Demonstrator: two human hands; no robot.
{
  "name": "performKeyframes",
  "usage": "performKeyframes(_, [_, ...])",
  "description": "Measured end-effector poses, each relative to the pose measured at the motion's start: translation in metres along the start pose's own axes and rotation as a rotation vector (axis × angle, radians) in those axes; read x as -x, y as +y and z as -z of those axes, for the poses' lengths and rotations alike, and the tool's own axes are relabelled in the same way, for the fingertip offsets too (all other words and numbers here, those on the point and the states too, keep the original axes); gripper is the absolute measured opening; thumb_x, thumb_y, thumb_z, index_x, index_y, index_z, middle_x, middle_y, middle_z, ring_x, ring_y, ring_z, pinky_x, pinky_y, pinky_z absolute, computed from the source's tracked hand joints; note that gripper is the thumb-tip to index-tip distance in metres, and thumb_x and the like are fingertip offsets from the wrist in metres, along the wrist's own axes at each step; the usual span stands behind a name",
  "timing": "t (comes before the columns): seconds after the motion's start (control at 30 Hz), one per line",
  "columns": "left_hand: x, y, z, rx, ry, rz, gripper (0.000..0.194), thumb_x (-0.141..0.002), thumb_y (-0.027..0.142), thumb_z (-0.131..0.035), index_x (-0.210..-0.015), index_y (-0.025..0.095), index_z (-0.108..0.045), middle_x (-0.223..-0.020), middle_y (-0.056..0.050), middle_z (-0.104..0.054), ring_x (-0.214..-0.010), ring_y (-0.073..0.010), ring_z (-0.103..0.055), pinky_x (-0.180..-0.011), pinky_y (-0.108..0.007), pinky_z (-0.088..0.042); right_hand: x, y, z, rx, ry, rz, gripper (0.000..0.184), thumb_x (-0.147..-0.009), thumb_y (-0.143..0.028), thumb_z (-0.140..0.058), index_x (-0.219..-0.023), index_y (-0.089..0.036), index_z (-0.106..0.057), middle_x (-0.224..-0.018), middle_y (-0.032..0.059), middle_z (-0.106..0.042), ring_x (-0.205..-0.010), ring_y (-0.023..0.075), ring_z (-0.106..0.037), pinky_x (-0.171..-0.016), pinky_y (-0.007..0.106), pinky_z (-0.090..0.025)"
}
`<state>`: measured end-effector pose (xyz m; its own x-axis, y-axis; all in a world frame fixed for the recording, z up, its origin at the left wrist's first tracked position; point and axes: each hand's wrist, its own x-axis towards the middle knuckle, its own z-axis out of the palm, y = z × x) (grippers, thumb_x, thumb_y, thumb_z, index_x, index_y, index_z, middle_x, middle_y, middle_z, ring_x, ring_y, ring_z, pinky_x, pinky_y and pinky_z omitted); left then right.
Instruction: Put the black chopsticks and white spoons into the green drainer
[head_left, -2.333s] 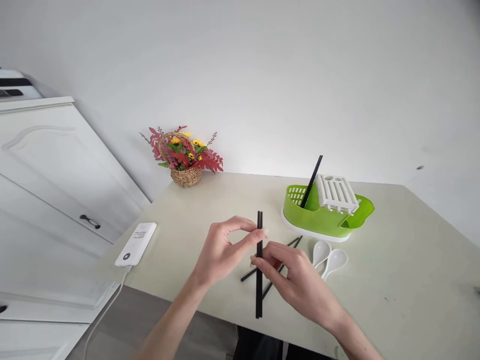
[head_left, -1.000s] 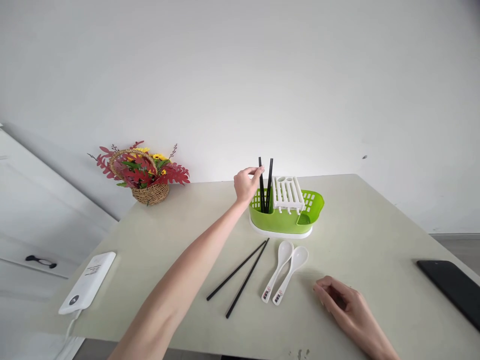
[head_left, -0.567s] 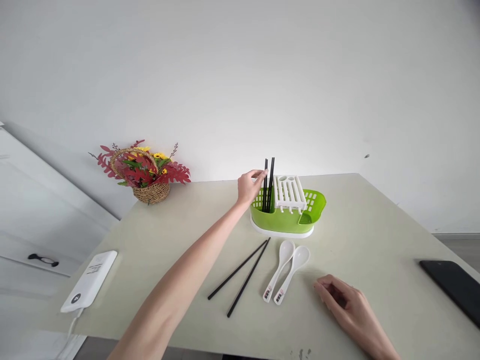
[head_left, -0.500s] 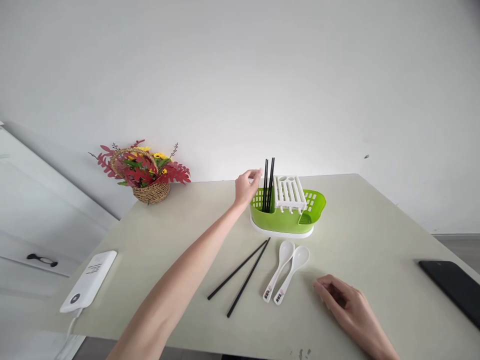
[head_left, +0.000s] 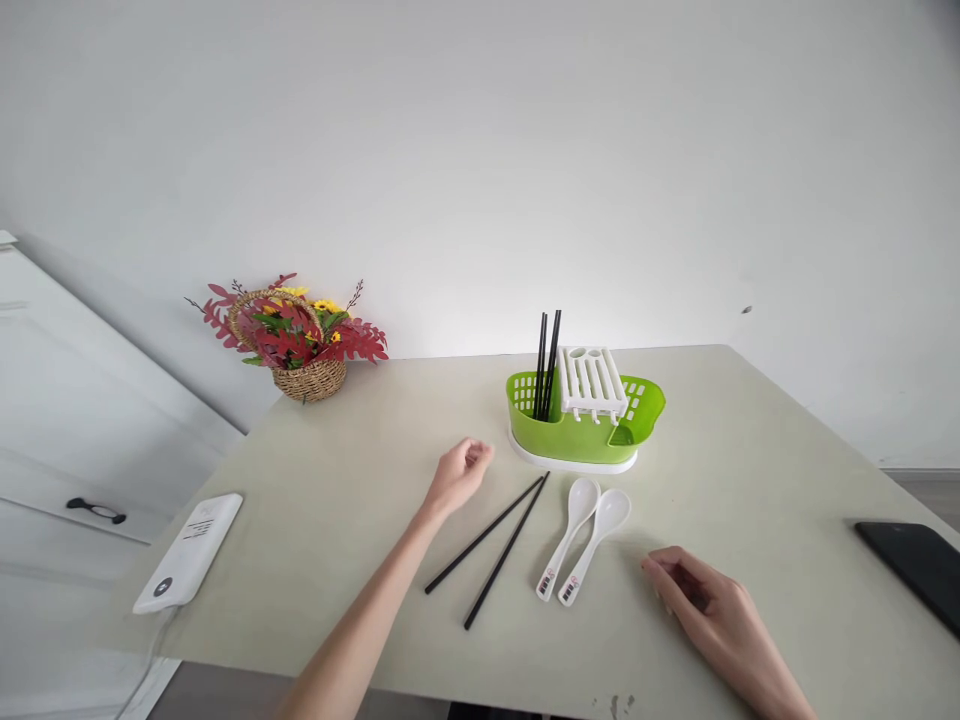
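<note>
Fingers of your left hand [head_left: 459, 475] curl loosely inward, nothing visible in them; cannot tell whether the tips meet the thumb. That hand is over the table [head_left: 405, 420], apart from the green basket [head_left: 574, 440], to its left and nearer you. Cannot tell whether it touches the tabletop.

Your right hand [head_left: 712, 610] is low, just right of the spoons. Its fingers fold around a shadowed hollow, no object seen in them; cannot tell whether the tips close on the thumb.

Green basket: on a white base [head_left: 574, 463], toward the back of the table. Two pairs of black chopsticks, left pair [head_left: 540, 365] and right pair [head_left: 553, 360], stand in its left compartment, tops leaning slightly right. White slotted piece [head_left: 592, 382] sits over the middle, small hooks along its front edge.

Between your hands: two loose chopsticks, one on the left [head_left: 484, 535] and one on the right [head_left: 507, 550], far ends close together, near ends spread. Beside them, two white spoons, left [head_left: 583, 500] and right [head_left: 613, 510], bowls away from you, printed handles toward you.

Far left, flower basket [head_left: 309, 380]; nearer, white device [head_left: 189, 553] with a cable. Right edge, dark phone [head_left: 911, 565].
</note>
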<state>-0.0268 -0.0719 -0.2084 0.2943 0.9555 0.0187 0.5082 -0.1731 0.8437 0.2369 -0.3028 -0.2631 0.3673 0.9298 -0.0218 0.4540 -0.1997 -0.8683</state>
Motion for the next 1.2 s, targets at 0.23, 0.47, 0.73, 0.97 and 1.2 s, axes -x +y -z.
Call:
performKeyframes(0.23, [0.078, 0.008, -0.01, -0.353, -0.148, -0.223, 0.024, -0.092, 0.041, -0.067, -0.107, 0.022, -0.064, -0.106, -0.008, -0.07, -0.105, -0.0248, -0.067, -0.094, -0.038, -0.055, 0.0, 0.005, 0.0, 0.029, -0.003, -0.004, 0.043, -0.093, -0.064, -0.056, -0.085, -0.024, -0.07, -0.066, -0.0008, -0.059, -0.061, 0.0149, -0.05, -0.056, 0.023, -0.044])
performKeyframes(0.47, [0.094, 0.02, -0.015, -0.75, -0.208, -0.14, 0.015, -0.088, 0.015, -0.065, -0.102, 0.021, -0.065, -0.107, -0.009, -0.071, -0.104, -0.0275, -0.068, -0.092, -0.04, -0.055, 0.002, -0.001, -0.001, 0.019, 0.029, -0.012, 0.043, -0.093, -0.064, -0.056, -0.085, -0.024, -0.069, -0.066, -0.0008, -0.059, -0.06, 0.0149, -0.051, -0.057, 0.023, -0.045])
performKeyframes(0.73, [0.088, 0.016, -0.003, -0.865, -0.252, -0.091, 0.017, -0.088, 0.006, -0.06, -0.088, 0.021, -0.068, -0.092, -0.009, -0.073, -0.087, -0.0256, -0.071, -0.073, -0.034, -0.051, 0.0, 0.007, 0.0, 0.06, 0.004, 0.018, 0.044, -0.092, -0.065, -0.055, -0.084, -0.024, -0.07, -0.065, -0.0002, -0.06, -0.058, 0.0152, -0.053, -0.054, 0.023, -0.046])
performKeyframes(0.97, [0.091, 0.017, 0.012, -0.822, -0.262, -0.111, 0.02, -0.095, 0.01, -0.054, -0.093, 0.021, -0.072, -0.099, -0.009, -0.077, -0.085, -0.0244, -0.075, -0.072, -0.032, -0.05, 0.0, 0.008, 0.0, 0.067, 0.012, 0.012, 0.044, -0.093, -0.065, -0.054, -0.086, -0.024, -0.069, -0.065, -0.0005, -0.06, -0.058, 0.0153, -0.053, -0.055, 0.023, -0.046])
performKeyframes(1.2, [0.094, 0.041, 0.036, -0.051, -0.113, -0.076, 0.016, -0.098, 0.039, -0.058, -0.099, 0.028, -0.069, -0.099, -0.003, -0.081, -0.094, -0.0228, -0.078, -0.083, -0.033, -0.062, 0.004, -0.001, 0.0, 0.042, 0.043, 0.006, 0.044, -0.093, -0.065, -0.056, -0.085, -0.025, -0.07, -0.065, -0.0009, -0.06, -0.059, 0.0155, -0.054, -0.055, 0.023, -0.045])
